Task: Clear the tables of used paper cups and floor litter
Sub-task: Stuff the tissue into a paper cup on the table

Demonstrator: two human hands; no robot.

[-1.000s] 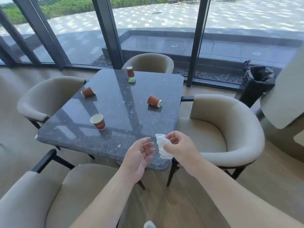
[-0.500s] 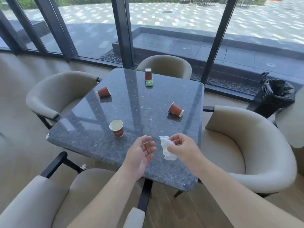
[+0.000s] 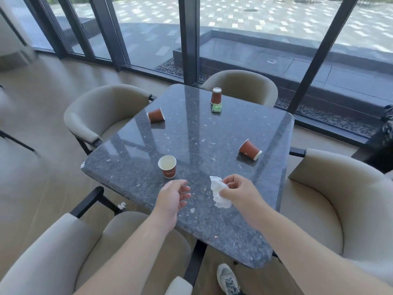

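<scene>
Several brown paper cups lie on a dark granite table (image 3: 191, 133). An upright cup (image 3: 168, 169) stands near the front, just beyond my left hand (image 3: 173, 199), which is open and empty. A tipped cup (image 3: 250, 149) lies at the right, another tipped cup (image 3: 156, 115) at the far left. An upside-down cup (image 3: 216, 96) stands at the far edge behind a small green packet (image 3: 216, 107). My right hand (image 3: 238, 191) grips a crumpled white tissue (image 3: 219, 194) over the table.
Beige armchairs surround the table: far (image 3: 242, 86), left (image 3: 102, 109), right (image 3: 340, 199), near (image 3: 70, 248). A small white scrap (image 3: 122, 205) lies on the wood floor under the table's left corner. A black bin bag (image 3: 386, 133) sits at the right by the glass wall.
I have stepped closer, so the table fills more of the view. Both hands now hover over the tabletop; my left hand has turned and moved toward the upright cup.
</scene>
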